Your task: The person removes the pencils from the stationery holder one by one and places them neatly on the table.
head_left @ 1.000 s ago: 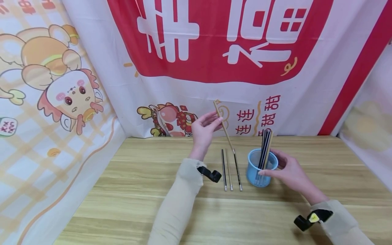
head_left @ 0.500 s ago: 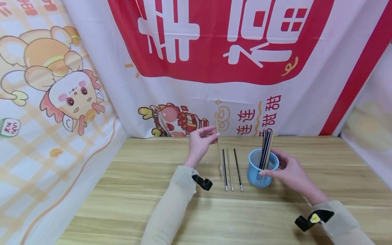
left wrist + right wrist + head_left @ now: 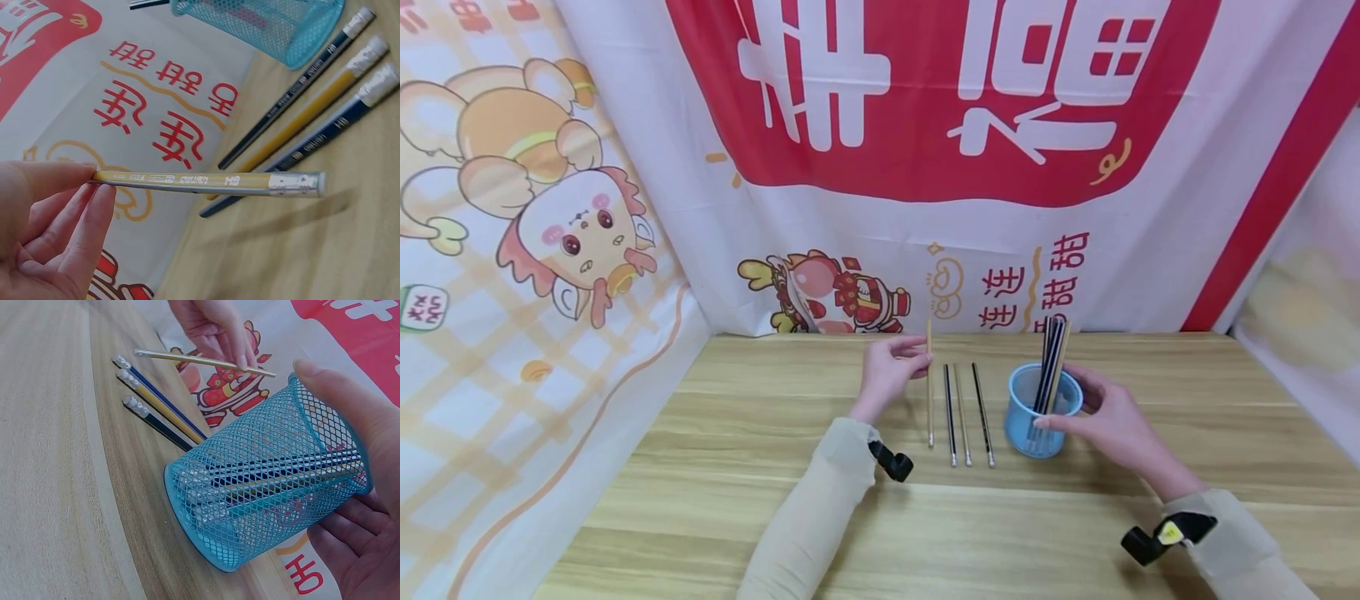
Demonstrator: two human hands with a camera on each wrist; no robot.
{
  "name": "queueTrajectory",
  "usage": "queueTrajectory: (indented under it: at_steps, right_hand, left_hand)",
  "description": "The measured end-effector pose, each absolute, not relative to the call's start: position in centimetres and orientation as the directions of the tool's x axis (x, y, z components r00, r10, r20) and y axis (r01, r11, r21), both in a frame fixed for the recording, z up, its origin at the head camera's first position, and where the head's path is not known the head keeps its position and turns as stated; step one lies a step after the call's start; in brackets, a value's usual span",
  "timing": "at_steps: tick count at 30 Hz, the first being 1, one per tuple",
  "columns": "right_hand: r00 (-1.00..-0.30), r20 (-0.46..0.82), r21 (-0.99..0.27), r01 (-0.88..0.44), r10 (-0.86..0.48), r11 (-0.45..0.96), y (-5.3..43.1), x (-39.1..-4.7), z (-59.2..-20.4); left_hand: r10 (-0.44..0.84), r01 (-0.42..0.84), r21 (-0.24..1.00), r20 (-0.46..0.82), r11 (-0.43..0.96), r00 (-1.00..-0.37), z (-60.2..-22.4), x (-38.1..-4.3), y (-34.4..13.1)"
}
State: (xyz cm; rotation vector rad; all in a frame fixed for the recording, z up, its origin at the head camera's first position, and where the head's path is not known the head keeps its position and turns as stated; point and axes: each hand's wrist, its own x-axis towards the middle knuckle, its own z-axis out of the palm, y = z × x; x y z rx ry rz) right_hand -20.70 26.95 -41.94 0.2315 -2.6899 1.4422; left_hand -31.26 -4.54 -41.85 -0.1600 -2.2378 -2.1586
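"On the bench (image 3: 700,508), to the left of the blue mesh cup (image 3: 1028,433), what does the left hand (image 3: 887,371) have?"

"A yellow pencil (image 3: 930,400), pinched between thumb and fingers towards its upper end. The eraser end points down and towards the person. The left wrist view shows it raised, its shadow lying apart from it on the wood."

"Markings?"

"Partly legible: 'HB', just short of the metal band."

"Neighbouring items?"

"Three, lying just to its right, side by side and apart: the first dark pencil (image 3: 951,417), the second yellow pencil (image 3: 962,417), then, across a wider gap at the far ends, the other dark pencil (image 3: 982,408). All eraser ends face the person."

"State of the right hand (image 3: 1112,421)?"

"Curled round the right side of the cup, thumb at the rim. The cup stands upright, containing a bundle of pencils (image 3: 1049,367), dark and yellow, eraser ends down. Overlap and mesh prevent a reliable count."

"Surroundings?"

"Behind the bench hangs a white cloth (image 3: 880,221) with a red panel (image 3: 917,171) bearing large white characters."
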Motion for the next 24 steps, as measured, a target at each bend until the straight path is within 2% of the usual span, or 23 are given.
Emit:
queueTrajectory:
  at_steps: [24]
  right_hand:
    - [-0.985,0.143,-0.824,-0.174,-0.099,0.539,27.1,-20.9,-42.2]
  left_hand:
    - [0.054,-0.041,0.996,-0.045,0.08,-0.997,-44.0,-31.5,-4.3]
